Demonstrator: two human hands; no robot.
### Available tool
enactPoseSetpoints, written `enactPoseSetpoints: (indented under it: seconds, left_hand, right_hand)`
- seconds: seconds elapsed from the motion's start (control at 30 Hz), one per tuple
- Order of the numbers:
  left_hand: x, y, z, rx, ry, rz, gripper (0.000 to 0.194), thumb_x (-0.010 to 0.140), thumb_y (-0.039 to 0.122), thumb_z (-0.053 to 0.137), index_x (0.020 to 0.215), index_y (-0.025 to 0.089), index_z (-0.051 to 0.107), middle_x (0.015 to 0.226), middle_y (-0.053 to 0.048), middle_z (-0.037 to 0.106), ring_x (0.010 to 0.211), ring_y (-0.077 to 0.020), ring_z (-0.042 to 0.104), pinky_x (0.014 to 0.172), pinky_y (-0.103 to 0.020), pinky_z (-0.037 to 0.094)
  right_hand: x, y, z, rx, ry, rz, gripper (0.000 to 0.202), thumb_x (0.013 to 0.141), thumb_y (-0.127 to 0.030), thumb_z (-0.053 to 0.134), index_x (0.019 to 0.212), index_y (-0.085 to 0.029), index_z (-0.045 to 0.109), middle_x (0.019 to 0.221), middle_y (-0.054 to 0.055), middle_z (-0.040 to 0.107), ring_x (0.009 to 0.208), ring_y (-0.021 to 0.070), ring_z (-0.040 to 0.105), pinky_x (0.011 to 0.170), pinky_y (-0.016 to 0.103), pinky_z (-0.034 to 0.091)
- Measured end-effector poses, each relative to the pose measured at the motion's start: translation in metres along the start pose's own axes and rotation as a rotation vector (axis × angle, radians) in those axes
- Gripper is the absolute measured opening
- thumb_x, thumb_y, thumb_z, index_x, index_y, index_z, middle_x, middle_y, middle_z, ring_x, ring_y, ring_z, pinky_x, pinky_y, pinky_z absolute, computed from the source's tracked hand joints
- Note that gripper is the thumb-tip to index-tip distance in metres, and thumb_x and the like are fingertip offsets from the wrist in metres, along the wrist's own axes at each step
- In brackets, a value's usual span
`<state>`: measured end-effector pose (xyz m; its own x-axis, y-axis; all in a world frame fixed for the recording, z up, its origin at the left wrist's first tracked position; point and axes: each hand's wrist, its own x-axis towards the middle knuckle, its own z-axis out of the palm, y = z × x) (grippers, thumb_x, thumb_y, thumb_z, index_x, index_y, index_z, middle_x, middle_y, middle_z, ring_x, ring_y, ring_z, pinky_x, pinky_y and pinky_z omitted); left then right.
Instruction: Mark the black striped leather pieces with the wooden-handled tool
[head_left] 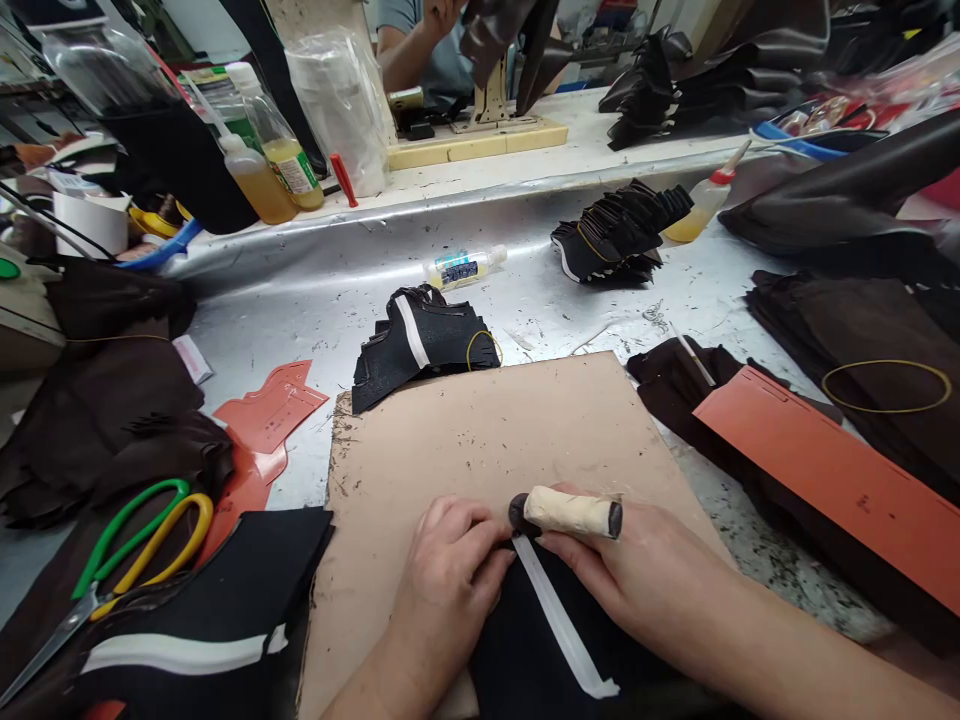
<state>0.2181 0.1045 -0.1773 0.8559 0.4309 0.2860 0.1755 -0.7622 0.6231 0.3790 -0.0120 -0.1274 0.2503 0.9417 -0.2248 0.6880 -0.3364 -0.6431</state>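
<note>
A black piece [517,640] with a white strip [559,625] along it lies on the tan board [480,430]. My left hand [454,570] is at its upper left edge, fingers bent together near the strip's top end; anything pinched there is too small to make out. In my right hand [630,560] is a small hammer [570,511] with a pale wrapped handle, its dark round head just above the strip's top end. My right thumb and fingertips touch the black piece beside the strip.
Scissors [142,550] and black pieces [187,640] lie at left, near orange templates [262,410]. A black stack [427,340] overlaps the board's far edge. An orange sheet [832,470] lies right. Glue bottles [262,180] and a person [412,50] are beyond.
</note>
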Motion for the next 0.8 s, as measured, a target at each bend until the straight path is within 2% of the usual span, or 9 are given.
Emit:
enactPoseSetpoints:
  seconds: [0.17, 0.27, 0.43, 0.63, 0.8]
  left_hand:
    - [-0.002, 0.003, -0.002, 0.137, -0.004, 0.205, 0.016, 0.092, 0.010, 0.049, 0.097, 0.014, 0.062, 0.083, -0.005, 0.064, 0.085, -0.0191, 0.056, 0.077, -0.033, 0.051]
    - [-0.004, 0.006, -0.003, 0.193, -0.023, 0.245, 0.020, 0.095, 0.011, 0.042, 0.100, 0.013, 0.061, 0.086, -0.007, 0.066, 0.086, -0.0197, 0.057, 0.077, -0.033, 0.052]
    - [-0.004, 0.008, -0.002, 0.180, 0.010, 0.211, 0.021, 0.095, 0.013, 0.042, 0.099, 0.016, 0.062, 0.084, -0.005, 0.066, 0.083, -0.0184, 0.059, 0.075, -0.032, 0.052]
    - [-0.010, 0.004, 0.000, 0.121, 0.082, -0.016, 0.013, 0.089, 0.015, 0.056, 0.099, 0.018, 0.063, 0.088, -0.005, 0.063, 0.081, -0.0187, 0.056, 0.071, -0.033, 0.051]
    - [-0.010, 0.008, -0.003, 0.116, 0.069, 0.070, 0.018, 0.091, 0.011, 0.050, 0.097, 0.019, 0.064, 0.084, -0.004, 0.064, 0.080, -0.0173, 0.057, 0.072, -0.031, 0.051]
  right_hand:
    - [-0.002, -0.002, -0.005, -0.005, -0.007, -0.007, 0.019, 0.095, -0.028, 0.040, 0.093, -0.023, 0.058, 0.083, 0.004, 0.068, 0.076, 0.0238, 0.067, 0.064, 0.032, 0.049]
    - [-0.007, -0.006, -0.008, 0.086, 0.026, -0.033, 0.019, 0.096, -0.031, 0.039, 0.095, -0.024, 0.057, 0.081, 0.003, 0.067, 0.071, 0.0207, 0.065, 0.062, 0.029, 0.049]
    - [-0.009, -0.007, -0.002, 0.085, 0.019, -0.004, 0.020, 0.095, -0.030, 0.038, 0.095, -0.023, 0.057, 0.082, 0.005, 0.067, 0.075, 0.0217, 0.067, 0.064, 0.029, 0.048]
    - [-0.005, -0.004, 0.003, 0.036, -0.006, 0.012, 0.026, 0.096, -0.032, 0.034, 0.098, -0.022, 0.058, 0.079, 0.003, 0.068, 0.070, 0.0232, 0.067, 0.059, 0.031, 0.045]
    - [-0.007, -0.002, 0.004, 0.009, -0.018, 0.011, 0.028, 0.096, -0.034, 0.033, 0.099, -0.022, 0.057, 0.088, 0.007, 0.069, 0.079, 0.0273, 0.068, 0.063, 0.035, 0.049]
